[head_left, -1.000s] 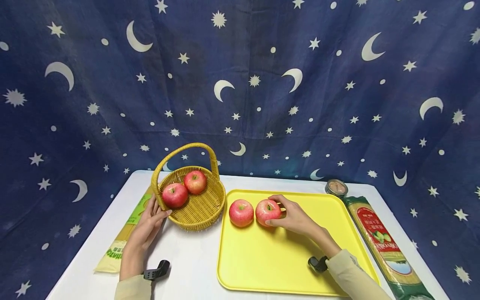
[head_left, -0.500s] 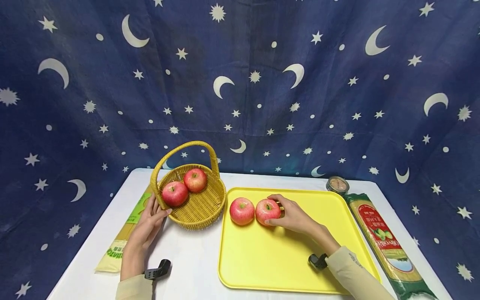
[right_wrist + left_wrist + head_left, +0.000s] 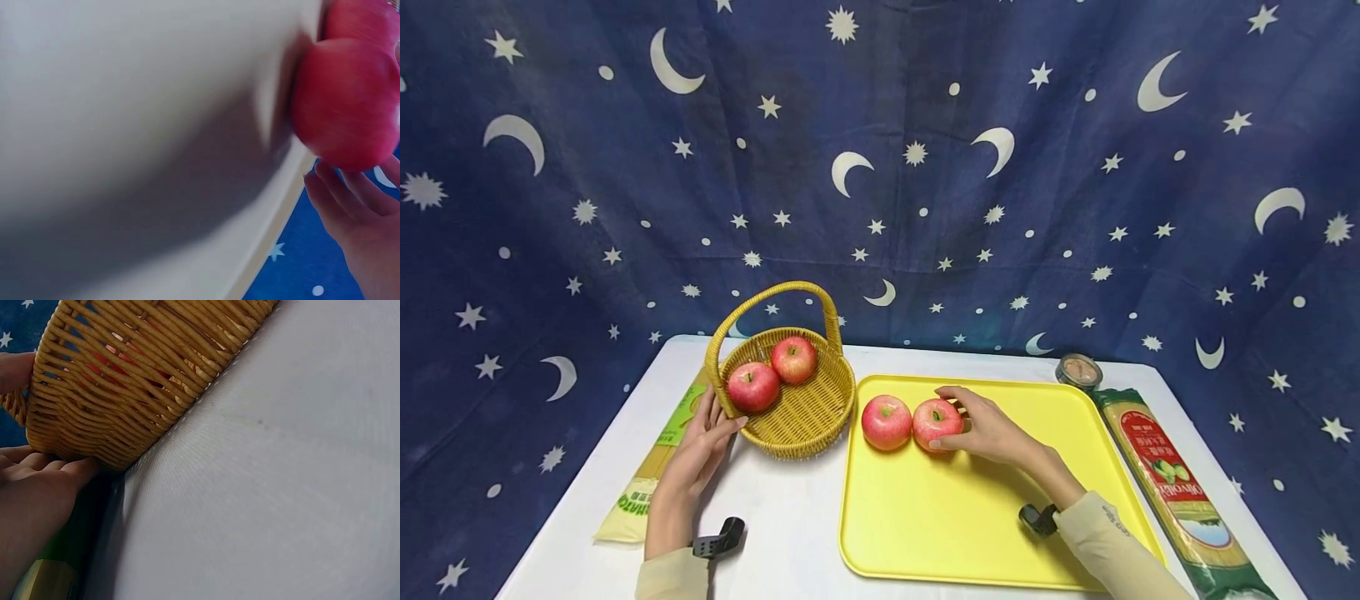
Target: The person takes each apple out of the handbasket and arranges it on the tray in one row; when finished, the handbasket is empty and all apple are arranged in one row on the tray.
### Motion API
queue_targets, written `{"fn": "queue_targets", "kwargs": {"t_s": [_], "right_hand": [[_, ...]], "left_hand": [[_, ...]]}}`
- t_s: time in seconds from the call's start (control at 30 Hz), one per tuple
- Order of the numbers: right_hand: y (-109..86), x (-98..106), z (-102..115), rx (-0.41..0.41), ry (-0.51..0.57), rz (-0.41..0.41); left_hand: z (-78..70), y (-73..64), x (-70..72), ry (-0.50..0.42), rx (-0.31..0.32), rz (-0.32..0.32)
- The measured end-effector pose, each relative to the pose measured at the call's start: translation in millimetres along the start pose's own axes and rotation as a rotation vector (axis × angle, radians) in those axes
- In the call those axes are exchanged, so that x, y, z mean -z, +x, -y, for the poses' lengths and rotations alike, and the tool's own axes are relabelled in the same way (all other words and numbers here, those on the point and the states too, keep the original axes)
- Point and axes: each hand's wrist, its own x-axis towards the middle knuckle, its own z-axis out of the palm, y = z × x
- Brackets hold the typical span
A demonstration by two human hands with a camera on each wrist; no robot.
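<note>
My left hand [image 3: 691,462] grips the left side of a yellow wicker basket [image 3: 816,417], its thumb on the rim and its fingers against the outer wall. Up close, the left wrist view shows those fingers touching the woven side [image 3: 144,375]. Inside the basket lie two red apples, a nearer one [image 3: 753,387] and a farther one [image 3: 793,360]. On the yellow tray [image 3: 970,533], my right hand [image 3: 992,429] holds an apple [image 3: 936,423] between thumb and fingers. Another apple [image 3: 887,422] sits just left of it, seemingly touching.
A pasta packet [image 3: 651,475] lies left of the basket, partly behind my left hand. Along the tray's right side lies another long packet [image 3: 1180,492] with a red label. A small round container [image 3: 1079,371] stands at the back right. A star-patterned cloth [image 3: 880,167] hangs behind the table.
The head view has shifted slightly. Both hands, the basket and the apples keep their places.
</note>
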Motion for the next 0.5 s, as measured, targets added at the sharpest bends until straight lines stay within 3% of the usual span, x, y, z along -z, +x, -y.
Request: {"fn": "queue_targets", "kwargs": {"t_s": [0.33, 0.5], "right_hand": [[29.8, 2, 35, 0.12, 0.058, -0.022], [44.3, -7, 55, 0.087, 0.103, 0.021]], "left_hand": [[-3.0, -0.4, 0.3, -0.002, 0.002, -0.023], [-0.9, -0.2, -2.7, -0.004, 0.005, -0.017]]}}
